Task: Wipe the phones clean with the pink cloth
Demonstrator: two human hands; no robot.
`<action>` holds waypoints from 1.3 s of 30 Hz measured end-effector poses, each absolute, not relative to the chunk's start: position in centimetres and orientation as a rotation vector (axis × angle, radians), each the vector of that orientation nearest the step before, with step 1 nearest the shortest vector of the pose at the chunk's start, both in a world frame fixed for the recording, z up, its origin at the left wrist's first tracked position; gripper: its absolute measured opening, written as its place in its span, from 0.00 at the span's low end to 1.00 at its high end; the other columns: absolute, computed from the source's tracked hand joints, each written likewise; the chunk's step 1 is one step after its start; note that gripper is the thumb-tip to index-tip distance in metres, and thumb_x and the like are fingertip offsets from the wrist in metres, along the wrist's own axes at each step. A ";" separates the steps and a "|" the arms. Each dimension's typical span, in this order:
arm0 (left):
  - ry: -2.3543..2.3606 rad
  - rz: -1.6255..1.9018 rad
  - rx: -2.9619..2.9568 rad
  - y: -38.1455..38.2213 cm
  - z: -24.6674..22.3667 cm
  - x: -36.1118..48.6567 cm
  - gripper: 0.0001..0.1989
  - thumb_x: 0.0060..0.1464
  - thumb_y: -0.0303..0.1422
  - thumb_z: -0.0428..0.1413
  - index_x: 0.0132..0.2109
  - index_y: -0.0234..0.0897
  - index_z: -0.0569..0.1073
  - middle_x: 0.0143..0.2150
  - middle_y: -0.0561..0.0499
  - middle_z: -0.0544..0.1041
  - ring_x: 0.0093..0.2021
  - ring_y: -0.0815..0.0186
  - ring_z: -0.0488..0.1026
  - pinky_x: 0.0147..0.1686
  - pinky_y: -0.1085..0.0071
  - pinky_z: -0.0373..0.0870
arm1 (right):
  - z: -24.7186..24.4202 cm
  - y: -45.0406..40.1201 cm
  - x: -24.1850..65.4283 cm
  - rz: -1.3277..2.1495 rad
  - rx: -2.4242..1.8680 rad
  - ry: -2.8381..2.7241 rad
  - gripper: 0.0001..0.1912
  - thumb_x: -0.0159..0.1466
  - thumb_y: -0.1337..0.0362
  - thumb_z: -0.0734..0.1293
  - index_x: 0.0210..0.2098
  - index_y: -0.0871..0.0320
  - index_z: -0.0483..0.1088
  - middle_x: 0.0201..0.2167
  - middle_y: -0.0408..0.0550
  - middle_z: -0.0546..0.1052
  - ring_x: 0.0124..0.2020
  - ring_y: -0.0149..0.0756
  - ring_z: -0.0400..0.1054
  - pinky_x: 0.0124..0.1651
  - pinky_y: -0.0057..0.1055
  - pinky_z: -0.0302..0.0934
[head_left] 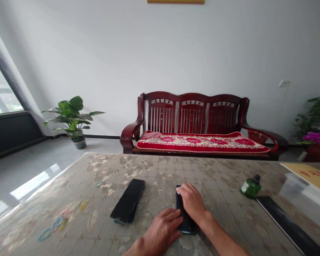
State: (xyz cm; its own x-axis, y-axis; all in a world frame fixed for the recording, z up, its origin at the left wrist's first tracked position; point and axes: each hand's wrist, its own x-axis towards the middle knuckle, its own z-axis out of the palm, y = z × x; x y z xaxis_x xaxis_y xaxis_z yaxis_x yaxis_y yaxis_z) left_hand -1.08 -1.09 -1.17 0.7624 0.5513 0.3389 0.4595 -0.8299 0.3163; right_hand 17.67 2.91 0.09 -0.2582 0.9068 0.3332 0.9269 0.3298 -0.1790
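Note:
A dark smartphone lies flat on the patterned table cover before me. My left hand rests at its lower left edge, fingers pressed against the side. Bent over the upper part is my right hand, its fingers curled and closed against the screen. A small white bit shows at the right fingertips; what it is I cannot make out. Both hands hide much of the screen. To the left, a stack of black phones lies at a slant, apart from my hands.
Several coloured rubber bands are scattered at the table's left. On the right stand a green bottle with a dark cap, a long black strip and a clear plastic box under a tan booklet. A wooden bench stands beyond.

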 end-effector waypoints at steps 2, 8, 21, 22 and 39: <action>0.802 0.628 2.749 -1.1 -1.1 -1.1 0.15 0.60 0.35 0.61 0.53 0.38 0.73 0.56 0.47 0.76 0.55 0.56 0.73 0.56 0.62 0.71 | 0.5 4.4 17.7 -0.090 -1.678 -2.220 0.13 0.69 0.73 0.60 0.37 0.54 0.75 0.37 0.45 0.75 0.42 0.37 0.66 0.45 0.30 0.55; 0.787 0.634 2.737 -1.2 -0.8 -1.0 0.14 0.60 0.35 0.61 0.52 0.39 0.74 0.56 0.47 0.76 0.54 0.56 0.74 0.55 0.62 0.72 | 0.8 2.4 17.6 -0.032 -1.661 -2.236 0.14 0.69 0.73 0.60 0.34 0.54 0.74 0.35 0.44 0.74 0.41 0.36 0.66 0.44 0.30 0.55; 0.789 0.674 2.719 -1.0 -1.2 -1.0 0.14 0.61 0.34 0.60 0.53 0.39 0.73 0.57 0.47 0.76 0.55 0.57 0.72 0.56 0.63 0.70 | 1.1 4.5 18.8 -0.016 -1.744 -2.200 0.15 0.69 0.72 0.59 0.38 0.53 0.76 0.37 0.46 0.76 0.43 0.36 0.67 0.46 0.29 0.56; 0.785 0.678 2.720 -1.0 -1.1 -1.0 0.14 0.61 0.34 0.60 0.53 0.40 0.73 0.56 0.47 0.76 0.55 0.57 0.73 0.56 0.63 0.71 | 1.1 4.3 18.8 -0.015 -1.741 -2.199 0.15 0.69 0.72 0.59 0.38 0.53 0.76 0.37 0.46 0.75 0.43 0.36 0.67 0.46 0.29 0.56; 0.790 0.686 2.741 -1.0 -0.9 -0.9 0.12 0.60 0.32 0.61 0.50 0.38 0.73 0.55 0.48 0.77 0.54 0.57 0.74 0.55 0.63 0.72 | 0.8 3.3 19.5 -0.042 -1.670 -2.197 0.13 0.69 0.74 0.60 0.41 0.55 0.75 0.38 0.46 0.76 0.43 0.37 0.67 0.47 0.30 0.58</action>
